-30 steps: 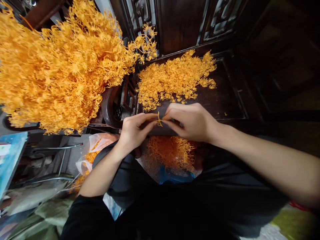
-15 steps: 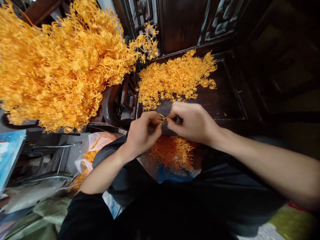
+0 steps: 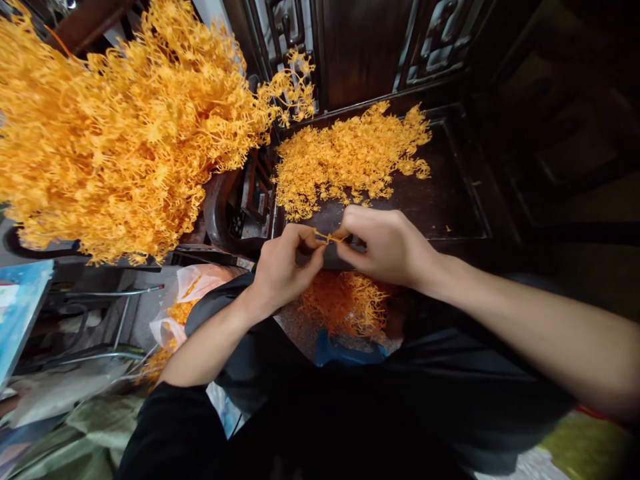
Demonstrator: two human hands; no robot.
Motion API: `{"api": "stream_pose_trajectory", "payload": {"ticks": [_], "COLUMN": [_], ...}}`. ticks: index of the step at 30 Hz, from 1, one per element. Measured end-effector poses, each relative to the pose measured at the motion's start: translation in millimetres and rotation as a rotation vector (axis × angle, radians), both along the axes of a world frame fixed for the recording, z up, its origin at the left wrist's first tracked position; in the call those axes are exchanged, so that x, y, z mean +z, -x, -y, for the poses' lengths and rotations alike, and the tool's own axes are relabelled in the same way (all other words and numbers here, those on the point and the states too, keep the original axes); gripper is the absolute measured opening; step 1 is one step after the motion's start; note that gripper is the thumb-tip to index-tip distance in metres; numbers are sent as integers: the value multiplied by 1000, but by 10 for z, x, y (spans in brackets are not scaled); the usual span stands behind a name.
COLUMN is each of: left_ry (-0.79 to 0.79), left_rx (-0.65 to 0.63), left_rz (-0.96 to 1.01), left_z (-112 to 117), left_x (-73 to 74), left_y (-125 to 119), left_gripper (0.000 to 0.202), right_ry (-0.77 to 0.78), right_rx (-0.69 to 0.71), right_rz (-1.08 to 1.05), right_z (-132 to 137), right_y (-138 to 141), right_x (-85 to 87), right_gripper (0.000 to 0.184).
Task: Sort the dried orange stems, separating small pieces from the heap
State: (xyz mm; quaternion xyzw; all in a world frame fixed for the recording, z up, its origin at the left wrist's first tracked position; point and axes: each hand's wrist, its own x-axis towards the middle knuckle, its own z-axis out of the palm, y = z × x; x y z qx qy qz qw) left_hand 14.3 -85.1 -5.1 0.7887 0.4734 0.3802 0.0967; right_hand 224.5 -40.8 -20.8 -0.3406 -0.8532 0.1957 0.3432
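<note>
Between my two hands is a small, thin, branching orange plastic piece (image 3: 327,238). My left hand (image 3: 289,263) pinches it from the left with thumb and forefinger. From the right, the fingertips of my right hand (image 3: 383,243) close on its other side. The exact grip points are partly hidden by the fingers. Just beyond my hands, a spread of small orange pieces (image 3: 350,153) lies on the dark wooden seat (image 3: 450,193). Below my hands, between my knees, sits a heap of loose orange strands (image 3: 350,307), partly covered by my hands.
A large mound of joined orange pieces (image 3: 125,133) fills the upper left, beside a curved wooden armrest (image 3: 217,207). A carved wooden backrest (image 3: 367,47) stands behind the seat. A pale plastic bag (image 3: 205,283) with orange pieces lies at lower left. Something blue (image 3: 345,350) is under the strands.
The small orange piece between my fingertips has turned and looks more stretched out sideways. My right hand has shifted very slightly to the right; my left hand stays nearly in place.
</note>
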Motion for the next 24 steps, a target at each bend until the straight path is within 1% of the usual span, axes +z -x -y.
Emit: {"api": "stream_pose_trajectory", "payload": {"ticks": [3,6,7,9,11,13,15,17,18,20,21,23,24], "left_ry": [73,76,46,-36,-120,-200,-275,-324,-340,-353,-356,-333,-324], "left_rx": [39,56,80,152,228,272,303,343,368,410,427,433,432], "left_rz": [-64,-100,-100,-87,-56,-13,36,77,88,88,86,76,58], "left_z": [-113,-253,-294,-363,-419,-476,-555,-670,-739,-885,-953,-1052,-1076], "left_x": [-9,17,39,96,161,221,269,307,323,350,361,386,404], "left_y": [61,176,226,341,477,630,803,996,1095,1281,1358,1461,1483], "left_gripper": [20,14,12,9,9,10,13,16,18,26,31,40,42], "right_ry": [35,111,136,184,230,274,319,362,374,330,277,156,137], "right_rx": [18,45,77,184,302,373,408,432,438,393,346,228,183], "right_rz": [102,383,494,673,785,854,894,920,932,893,823,613,525], "right_z": [-40,-63,-67,-58,-19,44,100,105,80,-26,-97,-240,-294], "right_y": [-2,-7,-12,-20,-19,-5,16,44,65,140,203,379,484], "right_x": [-26,-90,-128,-230,-357,-488,-596,-635,-615,-480,-373,-121,3], "right_gripper": [14,14,14,16,18,20,21,29,35,39,37,30,28]}}
